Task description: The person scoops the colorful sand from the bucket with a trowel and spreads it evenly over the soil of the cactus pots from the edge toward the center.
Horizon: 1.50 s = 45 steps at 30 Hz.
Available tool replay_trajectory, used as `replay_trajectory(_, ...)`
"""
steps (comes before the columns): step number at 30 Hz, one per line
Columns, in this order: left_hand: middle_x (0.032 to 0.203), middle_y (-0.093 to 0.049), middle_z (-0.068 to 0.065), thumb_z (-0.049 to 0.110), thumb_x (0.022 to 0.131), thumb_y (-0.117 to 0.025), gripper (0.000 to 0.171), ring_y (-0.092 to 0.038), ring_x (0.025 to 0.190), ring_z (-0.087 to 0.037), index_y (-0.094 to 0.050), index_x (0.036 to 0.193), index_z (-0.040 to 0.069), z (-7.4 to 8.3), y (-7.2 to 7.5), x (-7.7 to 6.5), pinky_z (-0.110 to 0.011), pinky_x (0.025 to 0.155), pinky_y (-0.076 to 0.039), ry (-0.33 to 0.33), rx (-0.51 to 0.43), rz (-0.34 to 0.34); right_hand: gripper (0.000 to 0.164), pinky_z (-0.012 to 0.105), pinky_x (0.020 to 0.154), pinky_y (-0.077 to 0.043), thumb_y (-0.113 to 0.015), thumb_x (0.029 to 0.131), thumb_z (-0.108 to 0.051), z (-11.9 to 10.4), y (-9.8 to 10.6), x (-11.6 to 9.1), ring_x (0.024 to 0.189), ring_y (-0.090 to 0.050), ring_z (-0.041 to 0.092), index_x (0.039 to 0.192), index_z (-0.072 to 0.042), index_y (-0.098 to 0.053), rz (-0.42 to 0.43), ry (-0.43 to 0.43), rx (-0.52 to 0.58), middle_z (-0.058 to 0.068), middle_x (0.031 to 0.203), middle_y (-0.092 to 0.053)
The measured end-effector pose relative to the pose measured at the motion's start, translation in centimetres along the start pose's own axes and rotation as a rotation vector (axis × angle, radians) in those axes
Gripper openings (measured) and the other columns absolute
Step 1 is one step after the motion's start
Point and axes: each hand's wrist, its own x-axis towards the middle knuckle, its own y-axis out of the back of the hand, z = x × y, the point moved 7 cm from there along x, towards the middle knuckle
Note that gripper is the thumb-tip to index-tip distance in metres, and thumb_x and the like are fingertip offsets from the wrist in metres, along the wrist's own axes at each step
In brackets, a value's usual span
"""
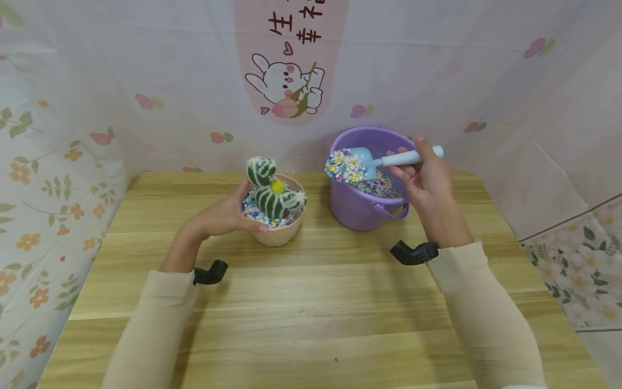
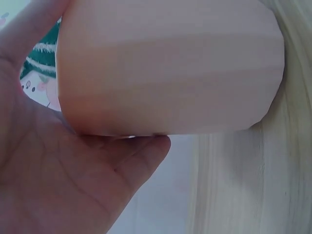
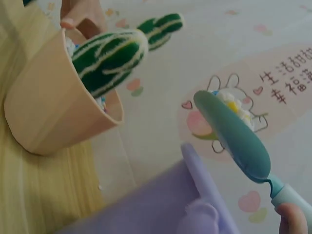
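A peach-coloured pot (image 1: 276, 236) stands on the table, holding a green-and-white striped toy cactus (image 1: 270, 202) with a yellow pompom, set in small coloured pebbles (image 1: 254, 209). My left hand (image 1: 228, 213) grips the pot's left side, thumb near the front rim and fingers round the back. In my right hand (image 1: 427, 175) is the handle of a light blue scoop (image 1: 373, 156), heaped with pebbles (image 1: 344, 165). The scoop is held over the left rim of a purple bucket (image 1: 359, 208), which has more pebbles (image 1: 380, 187) inside. From the right wrist view, the scoop (image 3: 239, 139) is seen from its underside.
A patterned cloth (image 1: 184, 81) with a rabbit drawing hangs behind the table (image 1: 282, 302). The bucket's handle (image 1: 394, 210) hangs at its front right. One tiny pink pebble (image 1: 336, 359) lies near the table's front. A floral covering (image 1: 44, 205) borders the left side.
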Motion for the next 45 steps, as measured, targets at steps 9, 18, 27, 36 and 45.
replay_trajectory(9,0.155,-0.025,-0.007,0.021,0.076,-0.084,0.118,-0.034,0.134,-0.025,0.001,0.156,0.027,-0.1,0.3,-0.1,-0.046,0.111,-0.028,0.013,-0.014,-0.086,0.041,0.047,0.073,-0.055,-0.07,0.09,-0.011,1.1,-0.2,-1.4,0.087,-0.071,0.039,0.128,-0.011,-0.054,-0.031,0.016,-0.017,0.019,0.089,-0.062)
replay_trajectory(18,0.158,-0.016,-0.007,0.019,0.075,-0.084,0.117,-0.024,0.14,-0.025,0.0,0.157,0.024,-0.4,0.7,-0.1,-0.049,0.113,-0.024,0.035,-0.015,-0.146,0.042,0.046,0.07,-0.055,-0.072,0.088,-0.011,2.0,0.0,-2.7,0.084,-0.071,0.038,0.123,-0.006,-0.05,-0.044,0.044,-0.018,0.019,0.085,-0.062)
replay_trajectory(27,0.154,-0.022,-0.01,0.019,0.074,-0.084,0.114,-0.031,0.135,-0.027,-0.005,0.156,0.017,-0.5,1.0,-0.1,-0.046,0.11,-0.03,0.081,-0.022,-0.19,0.041,0.043,0.064,-0.057,-0.073,0.088,-0.011,3.0,0.4,-4.1,0.076,-0.072,0.035,0.121,-0.004,-0.051,-0.066,0.065,-0.015,0.017,0.075,-0.065)
replay_trajectory(36,0.151,-0.026,-0.01,0.014,0.07,-0.085,0.113,-0.036,0.132,-0.026,-0.011,0.155,0.019,-0.7,1.1,0.2,-0.035,0.106,-0.037,0.07,-0.056,-0.232,0.03,0.043,0.061,-0.056,-0.073,0.088,-0.012,4.4,0.6,-4.4,0.068,-0.072,0.031,0.109,-0.001,-0.054,-0.056,0.111,-0.064,0.015,0.07,-0.067)
replay_trajectory(45,0.149,-0.029,-0.009,0.012,0.07,-0.083,0.112,-0.041,0.128,-0.027,-0.011,0.155,0.022,-0.7,0.7,-0.1,-0.03,0.1,-0.043,0.036,-0.08,-0.216,0.021,0.043,0.062,-0.056,-0.07,0.09,-0.014,5.5,0.5,-4.6,0.067,-0.072,0.03,0.099,0.003,-0.06,-0.085,0.151,-0.118,0.014,0.072,-0.068)
